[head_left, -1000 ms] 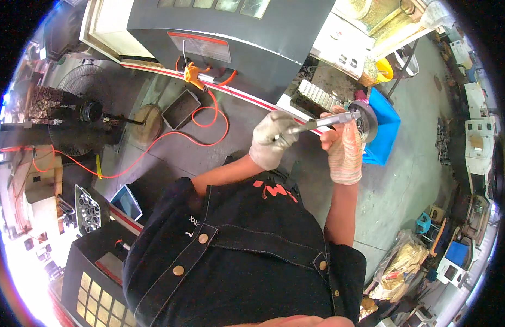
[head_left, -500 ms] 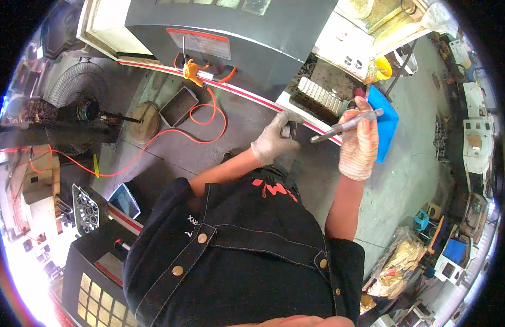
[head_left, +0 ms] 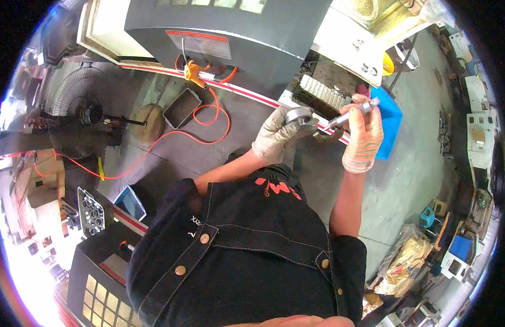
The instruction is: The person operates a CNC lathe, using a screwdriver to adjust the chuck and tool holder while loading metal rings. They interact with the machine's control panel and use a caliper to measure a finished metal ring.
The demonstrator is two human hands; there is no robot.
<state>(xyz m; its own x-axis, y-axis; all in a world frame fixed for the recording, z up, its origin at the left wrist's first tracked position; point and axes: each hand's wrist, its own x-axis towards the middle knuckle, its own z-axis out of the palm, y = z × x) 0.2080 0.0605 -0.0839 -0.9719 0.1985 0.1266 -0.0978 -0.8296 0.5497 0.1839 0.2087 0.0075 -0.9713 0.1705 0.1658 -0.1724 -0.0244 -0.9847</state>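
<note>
Both hands drew together: left gloved hand (head_left: 277, 136) gripped a round grey metal ring (head_left: 299, 116), near the slim metal gauge (head_left: 351, 113). Right gloved hand (head_left: 363, 139) clenched that gauge; checking looked unfinished.

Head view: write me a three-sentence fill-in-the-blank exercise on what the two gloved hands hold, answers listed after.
1. The left hand holds a round ____ ring.
2. The right hand grips a slim metal gauge that points toward the ____ hand.
3. A coiled hose on the floor beyond the hands is ____ in colour.

Missing words: metal; left; orange
</note>
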